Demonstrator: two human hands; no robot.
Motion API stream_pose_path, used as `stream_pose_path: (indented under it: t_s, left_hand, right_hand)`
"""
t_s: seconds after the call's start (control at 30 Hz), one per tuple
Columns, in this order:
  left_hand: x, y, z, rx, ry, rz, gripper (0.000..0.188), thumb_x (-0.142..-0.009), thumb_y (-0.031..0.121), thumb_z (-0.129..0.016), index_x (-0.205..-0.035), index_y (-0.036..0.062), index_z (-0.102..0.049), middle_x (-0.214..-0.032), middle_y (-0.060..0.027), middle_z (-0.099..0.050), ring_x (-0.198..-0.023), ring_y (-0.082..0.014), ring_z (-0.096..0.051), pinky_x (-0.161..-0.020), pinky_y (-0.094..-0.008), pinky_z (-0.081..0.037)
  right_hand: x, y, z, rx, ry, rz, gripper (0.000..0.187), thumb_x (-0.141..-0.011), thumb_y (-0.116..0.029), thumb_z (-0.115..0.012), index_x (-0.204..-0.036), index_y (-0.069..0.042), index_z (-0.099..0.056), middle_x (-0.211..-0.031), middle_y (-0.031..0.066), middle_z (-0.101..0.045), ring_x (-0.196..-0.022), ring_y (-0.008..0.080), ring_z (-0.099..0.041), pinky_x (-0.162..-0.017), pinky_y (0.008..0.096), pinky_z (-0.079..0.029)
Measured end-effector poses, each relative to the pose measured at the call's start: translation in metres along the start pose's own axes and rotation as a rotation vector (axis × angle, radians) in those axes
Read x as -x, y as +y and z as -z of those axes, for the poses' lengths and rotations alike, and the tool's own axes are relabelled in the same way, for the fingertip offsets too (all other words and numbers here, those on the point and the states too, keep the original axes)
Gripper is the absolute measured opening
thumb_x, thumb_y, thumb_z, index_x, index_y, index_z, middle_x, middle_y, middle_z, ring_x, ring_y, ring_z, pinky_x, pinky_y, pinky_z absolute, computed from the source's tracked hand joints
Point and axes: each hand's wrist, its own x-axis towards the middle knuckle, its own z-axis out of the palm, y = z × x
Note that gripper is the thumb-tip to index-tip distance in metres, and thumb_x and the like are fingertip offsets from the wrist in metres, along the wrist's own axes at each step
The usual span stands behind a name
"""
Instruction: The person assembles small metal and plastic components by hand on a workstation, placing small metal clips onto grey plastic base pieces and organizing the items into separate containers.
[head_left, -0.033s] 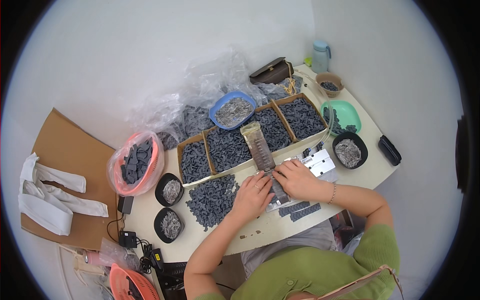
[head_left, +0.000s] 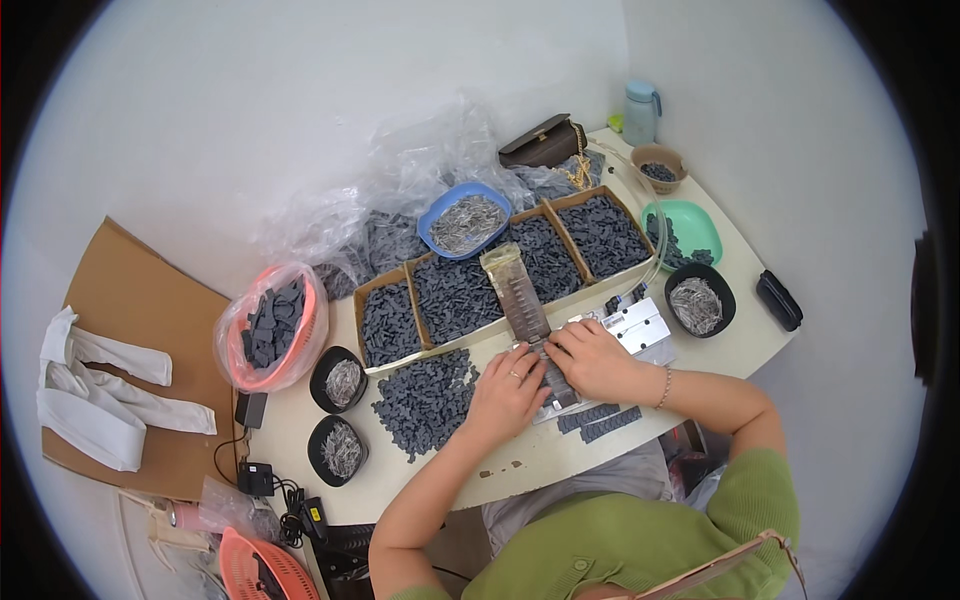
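My left hand (head_left: pixel 507 394) and my right hand (head_left: pixel 602 362) meet over a small metal jig (head_left: pixel 562 404) on the table. The fingertips of both are bent and pressed onto a dark grey ribbed strip (head_left: pixel 556 378) lying in the jig. What sits right under the fingers is hidden. Running away from the fingertips is a long clear plastic channel (head_left: pixel 517 290), its far end resting over the divided box. To the right of the jig is a silver metal block (head_left: pixel 640 327) with hoses. Dark grey ribbed strips (head_left: pixel 608 424) lie just below my right hand.
A divided cardboard box (head_left: pixel 462 300) of small grey parts spans the back; a loose pile (head_left: pixel 428 400) lies left. Metal pins fill a blue tray (head_left: pixel 465 220) and black bowls (head_left: pixel 338 380). A green tray (head_left: pixel 690 230) and pink basket (head_left: pixel 272 330) hold grey parts.
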Motion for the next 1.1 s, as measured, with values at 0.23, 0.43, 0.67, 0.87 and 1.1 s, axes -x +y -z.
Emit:
stream_pose_path:
  t_s: [0.23, 0.43, 0.67, 0.87, 1.1]
  left_hand:
    - [0.003, 0.028, -0.008, 0.042, 0.017, 0.163, 0.049, -0.076, 0.021, -0.071, -0.117, -0.0038, -0.058, -0.126, -0.0184, -0.048, -0.121, -0.0389, -0.045, -0.099, -0.0468, -0.037]
    - [0.013, 0.055, -0.014, 0.184, -0.083, 0.340, 0.060, -0.084, 0.030, -0.066, -0.129, -0.0048, -0.047, -0.139, -0.0218, -0.035, -0.132, -0.0413, -0.030, -0.106, -0.0509, -0.024]
    - [0.021, 0.058, -0.022, 0.283, -0.061, 0.428, 0.061, -0.087, 0.032, -0.064, -0.134, -0.0012, -0.045, -0.147, -0.0265, -0.022, -0.138, -0.0442, -0.017, -0.109, -0.0519, -0.013]
    - [0.024, 0.041, -0.006, 0.242, 0.010, 0.427, 0.054, -0.087, 0.028, -0.064, -0.132, 0.0017, -0.049, -0.148, -0.0245, -0.025, -0.137, -0.0443, -0.020, -0.109, -0.0535, -0.015]
    - [0.020, 0.032, -0.005, 0.049, -0.102, 0.320, 0.051, -0.086, 0.025, -0.064, -0.130, 0.0025, -0.052, -0.148, -0.0242, -0.027, -0.139, -0.0412, -0.021, -0.108, -0.0550, -0.019]
  right_hand:
    - [0.005, -0.005, 0.013, -0.012, -0.053, -0.001, 0.039, -0.075, -0.016, -0.059, -0.109, 0.003, -0.062, -0.107, 0.0120, -0.058, -0.098, 0.0248, -0.053, -0.087, 0.0376, -0.040]
    - [0.015, 0.001, 0.021, -0.102, -0.072, -0.021, 0.039, -0.074, -0.015, -0.062, -0.112, -0.005, -0.063, -0.118, 0.0120, -0.056, -0.106, 0.0258, -0.052, -0.093, 0.0393, -0.038]
    - [0.019, 0.004, 0.023, -0.120, -0.081, 0.013, 0.042, -0.073, -0.018, -0.064, -0.114, -0.008, -0.064, -0.129, 0.0132, -0.052, -0.112, 0.0262, -0.050, -0.096, 0.0408, -0.037]
    - [0.018, 0.005, 0.024, -0.182, -0.062, -0.002, 0.042, -0.074, -0.017, -0.064, -0.114, -0.007, -0.064, -0.130, 0.0132, -0.051, -0.114, 0.0265, -0.049, -0.096, 0.0415, -0.037]
    - [0.005, 0.014, 0.006, -0.265, -0.091, -0.025, 0.036, -0.075, -0.013, -0.062, -0.110, -0.007, -0.066, -0.116, 0.0106, -0.057, -0.107, 0.0259, -0.052, -0.091, 0.0388, -0.039]
